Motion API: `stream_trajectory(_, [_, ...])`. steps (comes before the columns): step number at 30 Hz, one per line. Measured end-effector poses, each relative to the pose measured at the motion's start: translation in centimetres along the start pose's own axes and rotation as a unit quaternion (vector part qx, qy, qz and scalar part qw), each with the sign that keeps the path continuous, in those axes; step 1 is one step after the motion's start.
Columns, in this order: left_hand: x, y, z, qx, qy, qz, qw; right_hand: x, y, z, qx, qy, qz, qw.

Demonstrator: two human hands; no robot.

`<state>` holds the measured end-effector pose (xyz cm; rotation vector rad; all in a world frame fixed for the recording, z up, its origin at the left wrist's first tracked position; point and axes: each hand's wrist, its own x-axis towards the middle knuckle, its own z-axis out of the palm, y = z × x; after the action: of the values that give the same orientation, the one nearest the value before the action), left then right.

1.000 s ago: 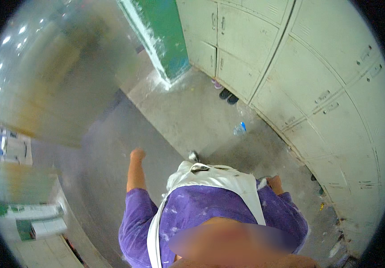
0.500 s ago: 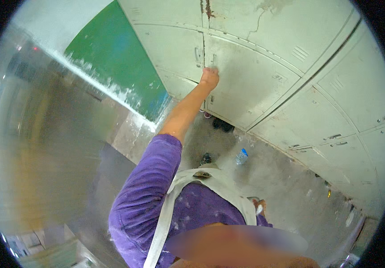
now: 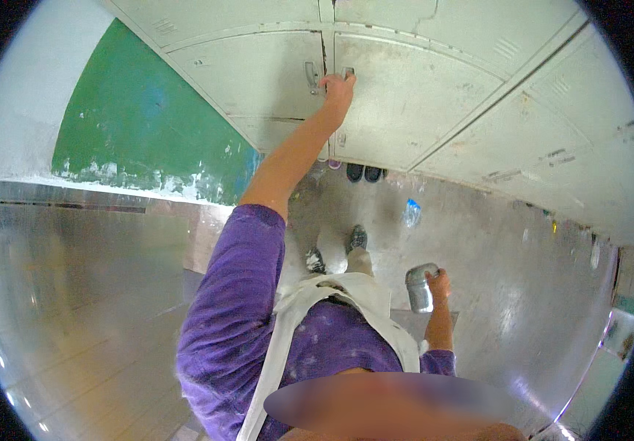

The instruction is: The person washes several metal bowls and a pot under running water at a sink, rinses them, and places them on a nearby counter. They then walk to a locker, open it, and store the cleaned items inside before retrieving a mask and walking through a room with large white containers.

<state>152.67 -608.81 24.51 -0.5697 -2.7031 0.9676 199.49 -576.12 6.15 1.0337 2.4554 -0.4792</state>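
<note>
My left hand reaches forward to a pale grey-green locker door. Its fingers curl at the small recessed door handle, while one digit points toward the gap between two doors. The neighbouring door's handle lies just left of the hand. Low on the right, my right hand grips a silvery mug by its side handle. What the mug holds cannot be seen.
Under the lockers stands a pair of dark shoes. A clear plastic bottle with blue on it lies on the concrete floor. A green-and-white wall adjoins the lockers on the left.
My left hand has moved from below the handle up to it. My right hand and the mug, mostly hidden before, now show plainly. The view has shifted, and the locker door remains closed.
</note>
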Motion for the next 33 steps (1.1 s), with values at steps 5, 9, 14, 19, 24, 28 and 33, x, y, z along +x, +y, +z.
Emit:
stream_trajectory(5, [-7.7,2.8,-4.7,0.010,-0.055,0.145,0.988,-4.7,-0.3,1.3,0.061,-0.004,0.033,0.998])
stream_trajectory(9, [-18.3,7.3,-8.9,-0.014,0.013,0.209,0.978,-7.9,-3.2,0.7,-0.041,-0.008,-0.046,0.998])
stream_trajectory(14, [-22.6,11.9,-15.9,-0.055,0.125,0.338,0.931,-8.7,-11.3,2.7,-0.029,-0.102,-0.136,0.985])
stream_trajectory(19, [-23.0,10.4,-15.5,-0.486,0.127,0.383,0.775,-6.4,-19.8,5.3,0.078,0.308,-0.251,0.914])
stream_trajectory(24, [-13.8,4.2,-6.8,-0.539,0.034,0.133,0.831,-4.3,-22.6,2.4,0.292,0.054,-0.200,0.934])
stream_trajectory(28, [-1.7,3.7,-1.3,-0.438,0.083,0.033,0.895,-1.8,-23.7,0.3,0.411,0.055,-0.147,0.898])
stream_trajectory(33, [10.7,7.3,8.1,-0.327,0.061,-0.021,0.943,1.6,-25.0,-1.8,0.480,0.113,-0.179,0.851])
